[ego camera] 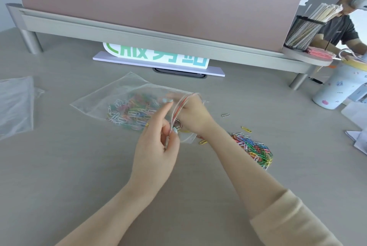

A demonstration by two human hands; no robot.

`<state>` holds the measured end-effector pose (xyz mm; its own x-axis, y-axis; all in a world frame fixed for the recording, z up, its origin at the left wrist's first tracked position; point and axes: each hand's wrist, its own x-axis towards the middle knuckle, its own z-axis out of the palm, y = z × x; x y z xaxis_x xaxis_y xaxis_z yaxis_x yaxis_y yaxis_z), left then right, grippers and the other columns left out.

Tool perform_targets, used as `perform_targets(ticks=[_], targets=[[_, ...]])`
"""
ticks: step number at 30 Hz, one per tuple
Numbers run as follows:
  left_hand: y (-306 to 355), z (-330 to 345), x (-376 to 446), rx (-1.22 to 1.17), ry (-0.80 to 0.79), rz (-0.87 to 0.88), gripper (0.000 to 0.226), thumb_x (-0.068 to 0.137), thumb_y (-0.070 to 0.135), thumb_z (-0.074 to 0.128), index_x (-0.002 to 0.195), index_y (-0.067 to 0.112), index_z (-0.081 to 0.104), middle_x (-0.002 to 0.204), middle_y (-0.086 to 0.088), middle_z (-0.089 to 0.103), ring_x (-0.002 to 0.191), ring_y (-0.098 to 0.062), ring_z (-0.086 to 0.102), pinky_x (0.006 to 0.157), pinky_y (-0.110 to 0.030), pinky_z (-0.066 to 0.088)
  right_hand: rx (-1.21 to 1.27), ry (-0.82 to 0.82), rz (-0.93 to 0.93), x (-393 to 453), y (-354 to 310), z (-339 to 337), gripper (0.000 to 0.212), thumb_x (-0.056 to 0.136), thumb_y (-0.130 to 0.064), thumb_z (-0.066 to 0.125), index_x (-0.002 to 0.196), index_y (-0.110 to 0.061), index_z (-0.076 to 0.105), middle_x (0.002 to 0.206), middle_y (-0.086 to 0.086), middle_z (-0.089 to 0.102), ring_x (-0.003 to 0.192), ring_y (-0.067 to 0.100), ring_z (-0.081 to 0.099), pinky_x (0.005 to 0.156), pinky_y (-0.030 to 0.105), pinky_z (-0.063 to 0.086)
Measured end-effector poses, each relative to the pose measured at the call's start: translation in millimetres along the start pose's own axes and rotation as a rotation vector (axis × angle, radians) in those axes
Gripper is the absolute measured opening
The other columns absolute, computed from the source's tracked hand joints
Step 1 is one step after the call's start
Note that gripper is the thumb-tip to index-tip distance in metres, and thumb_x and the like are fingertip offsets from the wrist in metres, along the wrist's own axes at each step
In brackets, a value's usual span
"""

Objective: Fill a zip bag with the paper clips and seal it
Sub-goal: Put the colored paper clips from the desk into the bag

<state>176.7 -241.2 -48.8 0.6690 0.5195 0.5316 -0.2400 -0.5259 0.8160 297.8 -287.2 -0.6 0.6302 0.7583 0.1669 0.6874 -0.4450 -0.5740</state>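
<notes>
A clear zip bag (111, 97) lies on the desk, its red-lined mouth facing right. Many coloured paper clips (131, 112) lie inside it. My left hand (158, 146) pinches the near lip of the mouth between thumb and fingers and holds it up. My right hand (193, 115) is at the mouth with its fingers reaching into the bag; what they hold is hidden. A heap of loose coloured paper clips (253, 149) lies on the desk to the right of my right forearm. A single clip (225, 115) and a yellow clip (246, 129) lie apart from the heap.
Spare clear bags (15, 104) lie at the left edge. A sign with green letters (156, 57) stands under the desk shelf (139, 35). At the right are a mesh pen holder (303, 33), a white cup (335, 89) and papers (357, 140). Another person sits beyond the divider.
</notes>
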Motion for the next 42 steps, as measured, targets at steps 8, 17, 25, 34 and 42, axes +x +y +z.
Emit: perform_targets(ticks=[8,17,25,34,42], targets=[[-2,0,2,-0.037,-0.003,-0.027,0.036,0.086,0.014,0.043,0.118,0.026,0.054,0.067,0.008,0.048,0.06,-0.01,0.044,0.058,-0.011,0.036,0.276,0.402,0.309,-26,89,-54,0.026,0.094,-0.014,0.042,0.088,-0.011,0.067,0.1,0.004,0.064,0.09,0.01,0.054,0.068,0.012,0.041],[-3,-5,6,-0.101,0.075,-0.022,0.035,0.095,0.013,0.043,0.112,0.043,0.05,0.073,0.008,0.054,0.055,-0.019,0.042,0.053,-0.019,0.037,0.213,-0.022,0.327,-32,100,-35,0.034,0.099,-0.017,0.034,0.122,-0.008,0.057,0.084,-0.011,0.055,0.066,-0.011,0.049,0.065,0.007,0.038],[-9,-5,8,-0.103,0.119,-0.036,0.03,0.094,0.008,0.043,0.114,0.028,0.053,0.067,0.014,0.05,0.056,-0.005,0.042,0.057,-0.01,0.036,0.094,-0.175,0.161,-30,78,-25,0.026,0.089,-0.018,0.057,0.114,-0.018,0.064,0.124,-0.006,0.057,0.108,0.004,0.051,0.088,0.009,0.034],[-7,-5,8,-0.073,0.11,-0.033,0.027,0.094,0.008,0.047,0.114,0.025,0.053,0.067,0.017,0.052,0.055,-0.003,0.043,0.058,-0.009,0.036,0.022,-0.003,0.052,-47,69,-5,0.011,0.08,-0.012,0.061,0.088,-0.009,0.068,0.095,0.002,0.061,0.087,0.017,0.06,0.076,0.031,0.051],[-8,-5,7,-0.085,0.096,-0.008,0.027,0.092,0.009,0.045,0.113,0.024,0.053,0.067,0.017,0.051,0.057,-0.002,0.043,0.058,-0.01,0.036,-0.142,0.036,0.038,-86,79,-21,0.007,0.086,-0.011,0.055,0.085,-0.012,0.062,0.088,-0.003,0.055,0.08,0.019,0.056,0.072,0.03,0.044]])
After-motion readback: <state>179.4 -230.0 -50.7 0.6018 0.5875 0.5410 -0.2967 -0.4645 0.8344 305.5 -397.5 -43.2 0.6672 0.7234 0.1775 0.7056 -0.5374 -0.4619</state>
